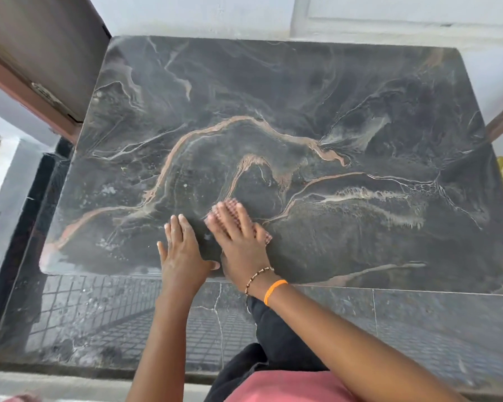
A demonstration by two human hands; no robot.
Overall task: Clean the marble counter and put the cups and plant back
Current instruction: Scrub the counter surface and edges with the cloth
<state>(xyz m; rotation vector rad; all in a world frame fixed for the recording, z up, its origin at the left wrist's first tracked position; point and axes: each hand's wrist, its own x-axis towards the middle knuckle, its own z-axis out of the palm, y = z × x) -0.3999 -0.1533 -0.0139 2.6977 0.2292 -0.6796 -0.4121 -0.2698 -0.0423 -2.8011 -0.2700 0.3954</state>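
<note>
The dark marble counter (302,111) with orange and white veins fills the view. My right hand (238,236) lies flat near the front edge, pressing a pink checked cloth (263,235) onto the marble; the cloth shows past my fingertips and beside my palm. My left hand (182,248) rests flat on the counter just left of it, fingers spread, holding nothing. Pale dusty smears show on the marble's left and right parts. No cups or plant are in view.
A brown door (35,62) with a hinge stands at the left of the counter. A white wall (215,15) runs behind it. Dark tiled floor (114,314) lies below the front edge. My dark-trousered knee (273,329) is close to the counter.
</note>
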